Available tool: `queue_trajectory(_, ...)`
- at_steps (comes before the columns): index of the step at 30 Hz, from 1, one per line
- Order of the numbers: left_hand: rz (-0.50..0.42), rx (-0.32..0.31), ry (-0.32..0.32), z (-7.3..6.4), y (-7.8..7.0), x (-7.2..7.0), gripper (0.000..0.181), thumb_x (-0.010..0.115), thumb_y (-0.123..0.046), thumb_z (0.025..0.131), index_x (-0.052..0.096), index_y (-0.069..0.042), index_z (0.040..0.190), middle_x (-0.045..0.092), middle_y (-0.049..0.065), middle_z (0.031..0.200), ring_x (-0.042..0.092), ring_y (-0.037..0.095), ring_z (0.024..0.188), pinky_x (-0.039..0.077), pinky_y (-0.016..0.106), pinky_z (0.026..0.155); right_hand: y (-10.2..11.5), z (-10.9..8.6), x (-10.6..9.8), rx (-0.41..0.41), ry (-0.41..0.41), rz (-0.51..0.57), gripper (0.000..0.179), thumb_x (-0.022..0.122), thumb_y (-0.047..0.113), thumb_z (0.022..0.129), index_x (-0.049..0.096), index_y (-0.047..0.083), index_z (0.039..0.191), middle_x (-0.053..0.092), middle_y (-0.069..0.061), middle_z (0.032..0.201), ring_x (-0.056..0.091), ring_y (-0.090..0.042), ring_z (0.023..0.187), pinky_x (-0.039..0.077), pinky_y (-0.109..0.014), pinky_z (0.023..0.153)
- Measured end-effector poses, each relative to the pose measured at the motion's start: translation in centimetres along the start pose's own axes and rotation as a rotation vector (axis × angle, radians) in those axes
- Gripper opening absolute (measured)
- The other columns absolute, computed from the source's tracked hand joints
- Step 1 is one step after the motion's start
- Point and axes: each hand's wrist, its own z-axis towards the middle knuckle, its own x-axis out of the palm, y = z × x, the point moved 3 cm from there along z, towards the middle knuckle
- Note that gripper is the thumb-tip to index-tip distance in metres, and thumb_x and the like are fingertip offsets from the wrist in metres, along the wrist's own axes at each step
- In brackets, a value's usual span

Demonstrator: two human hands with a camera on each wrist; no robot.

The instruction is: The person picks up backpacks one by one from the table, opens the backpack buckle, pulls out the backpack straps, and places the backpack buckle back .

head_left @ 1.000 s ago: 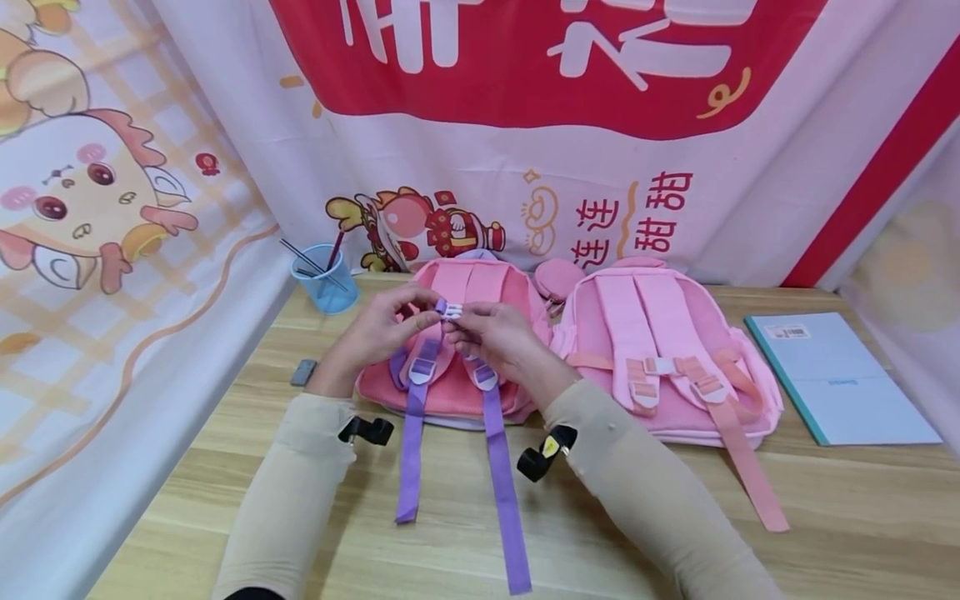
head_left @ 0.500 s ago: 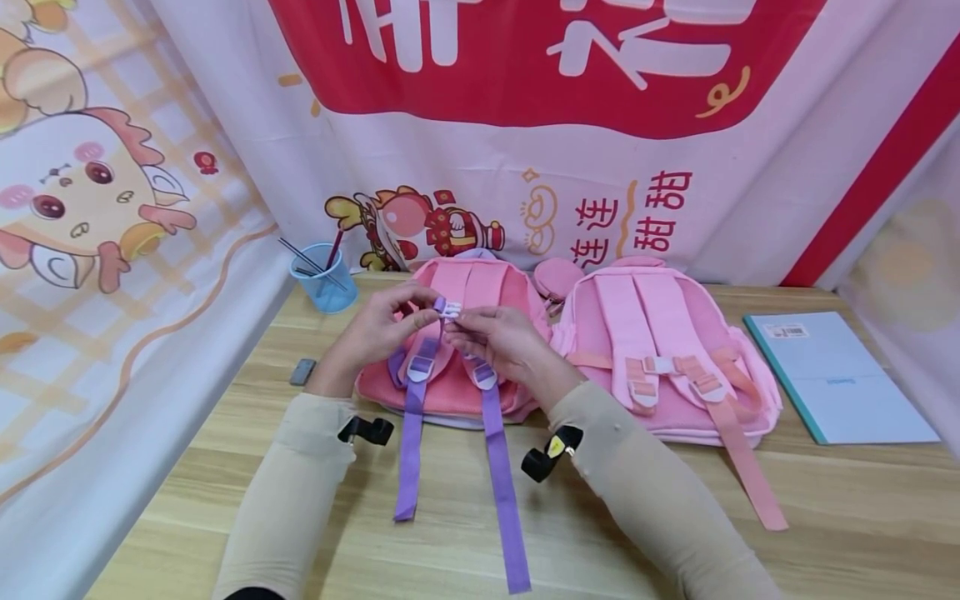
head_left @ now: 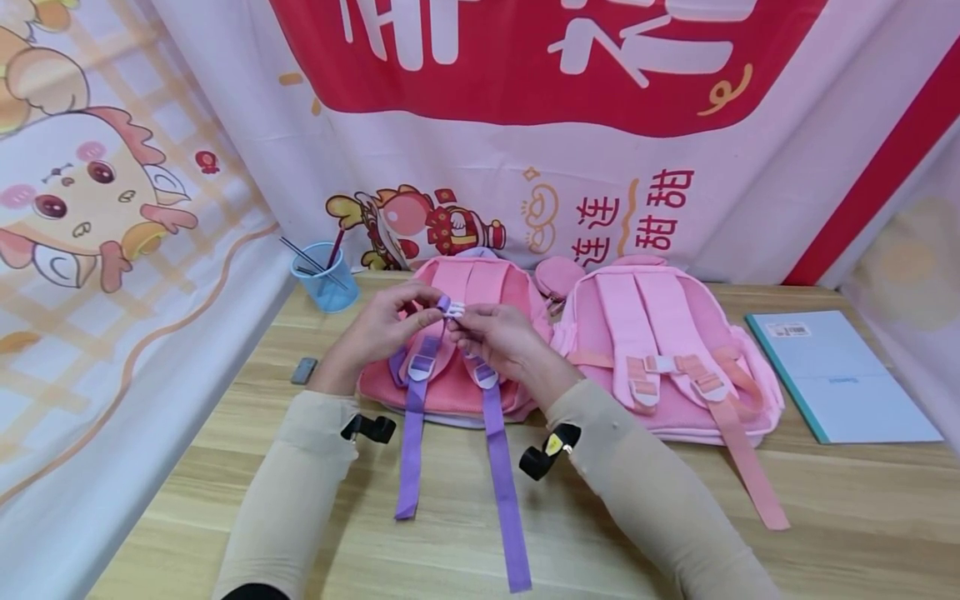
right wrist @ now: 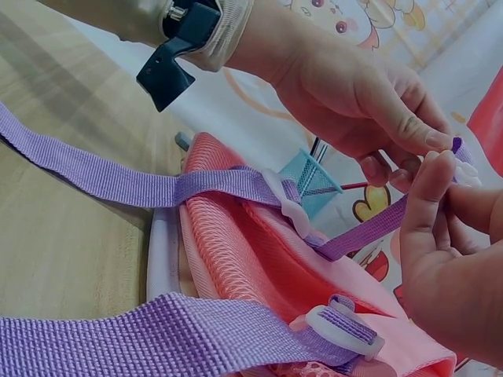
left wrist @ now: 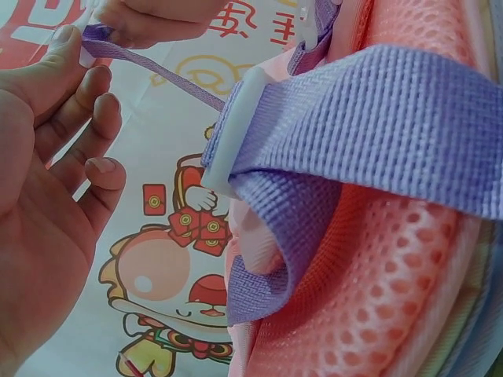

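Above the left pink backpack (head_left: 480, 283), my two hands meet at a small white plastic buckle (head_left: 453, 310). My left hand (head_left: 393, 321) pinches its left end, where a purple strap loops through, between thumb and forefinger. From the other side my right hand (head_left: 501, 333) pinches the buckle's right end; fingertips partly cover it in the right wrist view. A thin purple strap (right wrist: 369, 230) runs taut from the shoulder-strap adjuster (left wrist: 238, 132) to my fingers. Two long purple webbing tails (head_left: 504, 492) hang forward over the table. Whether the buckle halves are fully joined I cannot tell.
A second pink backpack (head_left: 675, 333) lies to the right, its chest strap joined by a white buckle (head_left: 660, 365). Beyond it lies a light-blue notebook (head_left: 847, 375). A blue pen cup (head_left: 330, 283) stands back left, near a small grey block (head_left: 303, 372).
Both hands stay almost still at the buckle, which shifts only very slightly. The backpacks and other things have not moved.
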Motion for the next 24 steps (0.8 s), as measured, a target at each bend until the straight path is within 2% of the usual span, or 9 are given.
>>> queue_trajectory(6, 0.003, -0.006, 0.006, 0.06, 0.04, 0.08, 0.02, 0.071, -0.006, 0.104, 0.076, -0.002, 0.123, 0.072, 0.012, 0.109, 0.06, 0.023, 0.09, 0.053, 0.032, 0.079, 0.02, 0.02, 0.1, -0.024, 0.02, -0.01, 0.02, 0.053, 0.004, 0.112, 0.065, -0.006, 0.125, 0.073, -0.004, 0.083, 0.067, -0.009, 0.068, 0.056, -0.019, 0.064)
queue_trajectory(12, 0.014, 0.014, 0.005, 0.04, 0.15, 0.14, 0.02, 0.072, -0.006, 0.103, 0.076, -0.002, 0.122, 0.071, 0.012, 0.107, 0.06, 0.02, 0.09, 0.052, 0.025, 0.078, 0.17, -0.15, -0.18, -0.036, 0.03, -0.022, 0.02, 0.051, 0.006, 0.113, 0.065, -0.005, 0.123, 0.073, -0.004, 0.083, 0.067, -0.01, 0.069, 0.056, -0.02, 0.063)
queue_trajectory(20, 0.022, 0.015, 0.014, 0.03, 0.14, 0.1, 0.019, 0.071, -0.008, 0.104, 0.076, -0.003, 0.121, 0.069, 0.01, 0.106, 0.061, 0.021, 0.092, 0.052, 0.027, 0.08, 0.69, -0.64, -0.5, -0.027, 0.025, -0.013, 0.026, 0.052, 0.023, 0.115, 0.067, 0.004, 0.106, 0.076, -0.006, 0.084, 0.071, -0.014, 0.07, 0.06, -0.024, 0.066)
queue_trajectory(24, 0.037, 0.024, 0.027, 0.03, 0.1, 0.12, 0.019, 0.072, -0.008, 0.103, 0.076, -0.004, 0.121, 0.069, 0.009, 0.106, 0.06, 0.02, 0.094, 0.051, 0.027, 0.08, 0.9, -0.8, -0.53, -0.026, -0.016, -0.086, 0.025, 0.059, 0.025, 0.113, 0.072, 0.003, 0.113, 0.076, -0.005, 0.083, 0.07, -0.013, 0.069, 0.06, -0.023, 0.065)
